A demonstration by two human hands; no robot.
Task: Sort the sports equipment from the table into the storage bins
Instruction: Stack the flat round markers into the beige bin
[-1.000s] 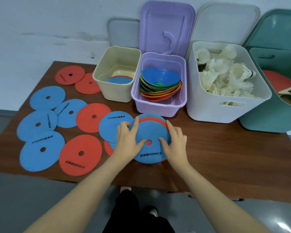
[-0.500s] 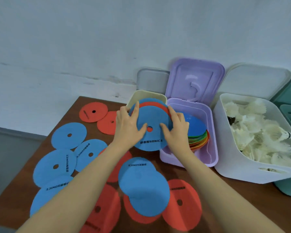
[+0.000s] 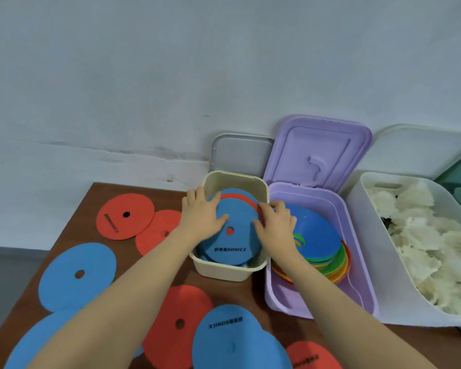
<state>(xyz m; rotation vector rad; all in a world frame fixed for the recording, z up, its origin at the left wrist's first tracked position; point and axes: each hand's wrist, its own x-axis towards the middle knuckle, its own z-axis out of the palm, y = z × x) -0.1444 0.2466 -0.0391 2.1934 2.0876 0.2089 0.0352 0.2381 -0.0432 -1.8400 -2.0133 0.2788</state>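
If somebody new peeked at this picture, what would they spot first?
Probably the left hand and right hand holding a stack of flat blue and red discs in the small cream plastic bin at the middle. Next, more flat red and blue discs lie scattered on the brown wooden table to the left. On the right, a big white plastic bin is heaped with white feather shuttlecocks.
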